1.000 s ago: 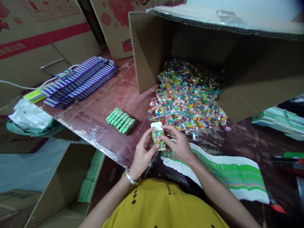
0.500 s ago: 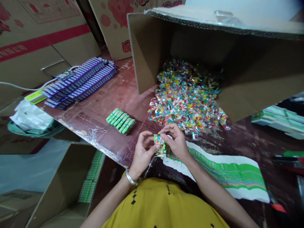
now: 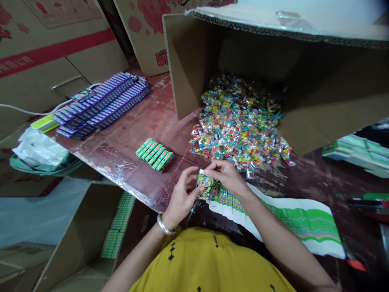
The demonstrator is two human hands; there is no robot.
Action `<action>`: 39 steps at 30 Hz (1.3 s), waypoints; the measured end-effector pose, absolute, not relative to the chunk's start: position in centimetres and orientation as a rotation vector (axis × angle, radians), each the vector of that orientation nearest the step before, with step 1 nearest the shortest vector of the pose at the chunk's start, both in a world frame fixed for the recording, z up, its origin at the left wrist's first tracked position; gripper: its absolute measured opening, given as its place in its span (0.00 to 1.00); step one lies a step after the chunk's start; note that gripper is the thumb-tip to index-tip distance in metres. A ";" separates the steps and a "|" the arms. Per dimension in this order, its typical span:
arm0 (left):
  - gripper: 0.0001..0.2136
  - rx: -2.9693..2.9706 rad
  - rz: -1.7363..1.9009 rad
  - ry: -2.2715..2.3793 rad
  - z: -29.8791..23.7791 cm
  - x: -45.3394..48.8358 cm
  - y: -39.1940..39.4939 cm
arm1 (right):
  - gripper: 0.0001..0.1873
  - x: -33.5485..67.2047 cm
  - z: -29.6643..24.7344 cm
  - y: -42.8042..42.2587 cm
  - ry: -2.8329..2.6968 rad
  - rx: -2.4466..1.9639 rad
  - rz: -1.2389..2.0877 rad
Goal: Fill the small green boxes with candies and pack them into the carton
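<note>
Between thumb and fingers, my left hand [image 3: 181,195] grips a small green printed candy box [image 3: 205,183] upright near the front edge of the table. My right hand [image 3: 230,177] is closed at the top of that box, its thumb and fingertips at a pale end flap. Under my right forearm lies a long fanned row of flat green cartons [image 3: 306,221]. Left of my hands, several filled green boxes [image 3: 154,154] stand side by side. Beyond my hands spreads a heap of clear packets of colourful candies [image 3: 240,125].
A large cardboard box [image 3: 322,97] lies on its side around the heap. Rows of purple boxes [image 3: 103,103] sit at the back left by a white cable [image 3: 27,108]. Below the table edge, an open carton [image 3: 75,239] holds green boxes. More green-white stacks [image 3: 358,154] lie at right.
My right hand has shifted slightly right along the top of the candy box, and a pale flap now shows there. The box's top tilts a little differently; the surroundings are unchanged.
</note>
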State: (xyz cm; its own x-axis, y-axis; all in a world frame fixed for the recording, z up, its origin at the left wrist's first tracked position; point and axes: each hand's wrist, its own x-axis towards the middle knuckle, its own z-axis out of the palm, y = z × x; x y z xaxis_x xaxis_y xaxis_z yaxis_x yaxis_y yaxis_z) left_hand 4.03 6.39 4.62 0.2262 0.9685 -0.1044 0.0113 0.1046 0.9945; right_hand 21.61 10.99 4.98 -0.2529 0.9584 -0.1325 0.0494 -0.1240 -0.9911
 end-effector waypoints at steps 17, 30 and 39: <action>0.21 1.009 1.074 1.064 3.5 3.5 7.7 | 0.45 21.0 5.1 8.4 -2.223 -1.230 0.676; 0.11 1.884 0.820 1.971 3.1 -0.8 9.6 | 0.45 22.7 4.6 9.1 -2.199 -1.357 0.587; 0.22 2.116 0.673 2.088 2.9 -0.7 11.0 | 0.11 27.3 3.6 9.3 -2.215 -1.806 0.407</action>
State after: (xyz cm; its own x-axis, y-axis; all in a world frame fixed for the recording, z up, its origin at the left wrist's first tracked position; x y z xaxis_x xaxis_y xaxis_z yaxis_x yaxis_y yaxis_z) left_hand -0.71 10.98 2.88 -0.0338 0.9696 0.2423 0.9286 -0.0592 0.3664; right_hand 27.25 9.31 3.64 -0.1975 0.9801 0.0198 0.9092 0.1907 -0.3701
